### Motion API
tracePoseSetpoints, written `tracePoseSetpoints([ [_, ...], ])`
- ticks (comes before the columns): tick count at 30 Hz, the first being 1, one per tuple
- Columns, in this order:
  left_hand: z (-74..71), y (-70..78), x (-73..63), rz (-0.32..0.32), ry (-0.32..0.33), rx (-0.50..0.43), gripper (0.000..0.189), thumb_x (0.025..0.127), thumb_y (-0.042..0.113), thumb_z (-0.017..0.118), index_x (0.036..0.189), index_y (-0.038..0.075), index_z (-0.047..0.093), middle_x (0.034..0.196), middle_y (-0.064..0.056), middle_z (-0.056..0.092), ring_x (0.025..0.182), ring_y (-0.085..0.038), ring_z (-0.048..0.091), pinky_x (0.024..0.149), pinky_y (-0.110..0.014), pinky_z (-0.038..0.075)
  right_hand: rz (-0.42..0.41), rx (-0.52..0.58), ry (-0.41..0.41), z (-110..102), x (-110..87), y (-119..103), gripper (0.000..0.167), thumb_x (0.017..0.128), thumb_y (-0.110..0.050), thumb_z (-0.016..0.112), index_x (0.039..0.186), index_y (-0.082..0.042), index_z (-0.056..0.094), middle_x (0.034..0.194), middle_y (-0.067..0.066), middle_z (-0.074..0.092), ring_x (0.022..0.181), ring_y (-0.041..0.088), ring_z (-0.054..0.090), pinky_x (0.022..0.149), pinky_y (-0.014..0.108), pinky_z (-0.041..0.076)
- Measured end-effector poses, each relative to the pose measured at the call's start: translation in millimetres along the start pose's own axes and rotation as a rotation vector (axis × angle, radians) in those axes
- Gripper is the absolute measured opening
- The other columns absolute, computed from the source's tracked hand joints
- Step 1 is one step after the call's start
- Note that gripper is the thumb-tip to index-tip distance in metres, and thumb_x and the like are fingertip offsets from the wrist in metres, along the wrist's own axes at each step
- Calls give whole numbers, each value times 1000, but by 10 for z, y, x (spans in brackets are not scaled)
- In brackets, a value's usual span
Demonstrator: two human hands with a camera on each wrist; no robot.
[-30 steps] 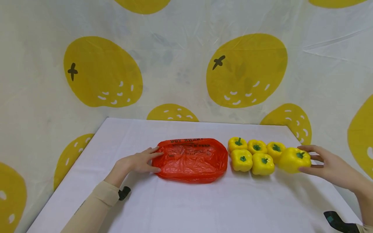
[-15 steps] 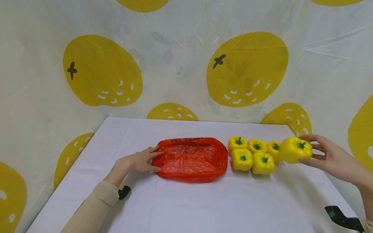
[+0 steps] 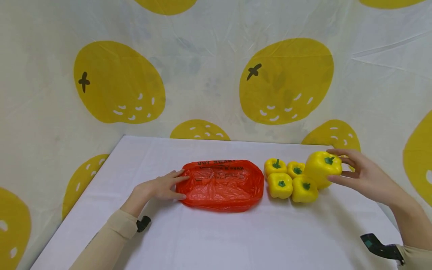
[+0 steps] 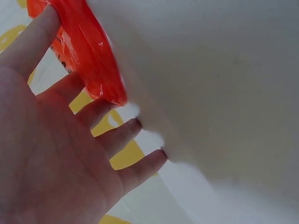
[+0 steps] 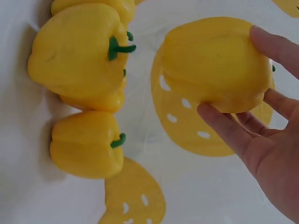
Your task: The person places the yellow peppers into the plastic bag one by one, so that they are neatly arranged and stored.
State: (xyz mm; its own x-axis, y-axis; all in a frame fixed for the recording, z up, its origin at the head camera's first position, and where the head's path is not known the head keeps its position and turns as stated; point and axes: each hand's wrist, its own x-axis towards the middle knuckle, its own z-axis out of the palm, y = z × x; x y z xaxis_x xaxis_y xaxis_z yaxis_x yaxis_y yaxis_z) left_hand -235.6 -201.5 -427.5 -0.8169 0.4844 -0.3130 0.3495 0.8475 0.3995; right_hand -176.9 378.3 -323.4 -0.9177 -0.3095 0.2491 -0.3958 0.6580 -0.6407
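Note:
A flat red plastic bag (image 3: 222,189) with dark print lies on the white table. My left hand (image 3: 161,186) rests at the bag's left end with its fingers spread and fairly straight. Up close in the left wrist view, the thumb and forefinger touch the red bag (image 4: 96,56). To the right, my right hand (image 3: 369,180) grips a yellow bell pepper (image 3: 318,164) between thumb and fingertips. This pepper (image 5: 212,63) hangs above the table in the right wrist view, its green stem mostly hidden by the hand. It overlaps another pepper beneath it in the head view.
Several more yellow bell peppers (image 3: 280,186) with green stems sit in two rows just right of the bag. The white table (image 3: 216,240) ends at a far edge, behind which hangs a cloth (image 3: 202,82) printed with large yellow fruit.
My right hand has lifted the bell pepper and carried it left, over the right end of the group. The left hand and the bag stay where they were.

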Motion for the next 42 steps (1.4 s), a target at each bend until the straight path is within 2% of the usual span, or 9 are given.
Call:
tracePoseSetpoints([
  [5, 3, 8, -9, -10, 1, -3, 82, 91, 54, 71, 159, 19, 42, 169, -10, 23, 153, -41, 16, 113, -72, 22, -14, 59, -22, 93, 83, -45, 74, 87, 1, 80, 151, -7, 42, 145, -4, 44, 118, -4, 47, 81, 11, 52],
  [11, 2, 35, -23, -20, 1, -1, 82, 91, 53, 71, 159, 18, 42, 169, -10, 22, 154, -42, 15, 113, -73, 22, 35, 106, -17, 186, 183, -141, 74, 89, -5, 81, 152, -6, 42, 145, -4, 44, 118, -2, 49, 81, 14, 54],
  [14, 10, 31, -14, -27, -3, 7, 82, 91, 54, 71, 159, 19, 41, 169, -9, 21, 154, -41, 14, 114, -73, 21, 63, 103, -11, 223, 234, -192, 73, 89, -11, 82, 151, -7, 43, 145, -3, 45, 122, 4, 48, 82, 13, 53],
  [18, 17, 31, 1, -31, -4, 20, 82, 92, 55, 70, 160, 20, 40, 170, -8, 20, 154, -40, 14, 114, -72, 21, 86, 103, -17, 281, 304, -251, 74, 89, -15, 83, 151, -6, 43, 147, 6, 45, 122, 8, 51, 83, 13, 53],
  [20, 19, 30, 9, -37, -5, 24, 82, 92, 55, 70, 160, 21, 40, 170, -7, 20, 154, -40, 13, 114, -72, 21, 99, 98, -29, 308, 337, -279, 74, 90, -19, 82, 151, -6, 42, 148, 10, 44, 124, 14, 54, 83, 12, 52],
  [25, 32, 24, 14, -41, -5, 23, 82, 91, 55, 70, 160, 22, 40, 170, -7, 20, 154, -40, 14, 114, -72, 21, 76, 116, -76, 390, 429, -353, 72, 91, -21, 81, 148, -2, 42, 147, 16, 45, 128, 40, 52, 86, 11, 50],
  [31, 45, 30, 2, -45, -8, 19, 83, 91, 54, 71, 160, 20, 40, 170, -9, 21, 154, -41, 14, 114, -73, 21, 52, 157, -107, 547, 526, -437, 71, 91, -21, 81, 149, -7, 42, 146, 10, 48, 125, 33, 54, 88, 15, 52],
  [36, 56, 32, 8, -49, -13, 22, 83, 91, 55, 71, 160, 21, 40, 170, -8, 20, 154, -41, 13, 114, -72, 22, 39, 196, -135, 667, 611, -513, 68, 91, -20, 81, 148, -10, 44, 147, 9, 48, 131, 35, 51, 91, 17, 51],
  [42, 46, 30, 16, -42, -11, 30, 82, 91, 54, 70, 160, 21, 39, 170, -8, 20, 154, -41, 13, 114, -72, 21, 45, 227, -162, 834, 735, -585, 71, 90, -21, 83, 149, -10, 44, 148, 8, 47, 137, 38, 47, 97, 31, 53],
])
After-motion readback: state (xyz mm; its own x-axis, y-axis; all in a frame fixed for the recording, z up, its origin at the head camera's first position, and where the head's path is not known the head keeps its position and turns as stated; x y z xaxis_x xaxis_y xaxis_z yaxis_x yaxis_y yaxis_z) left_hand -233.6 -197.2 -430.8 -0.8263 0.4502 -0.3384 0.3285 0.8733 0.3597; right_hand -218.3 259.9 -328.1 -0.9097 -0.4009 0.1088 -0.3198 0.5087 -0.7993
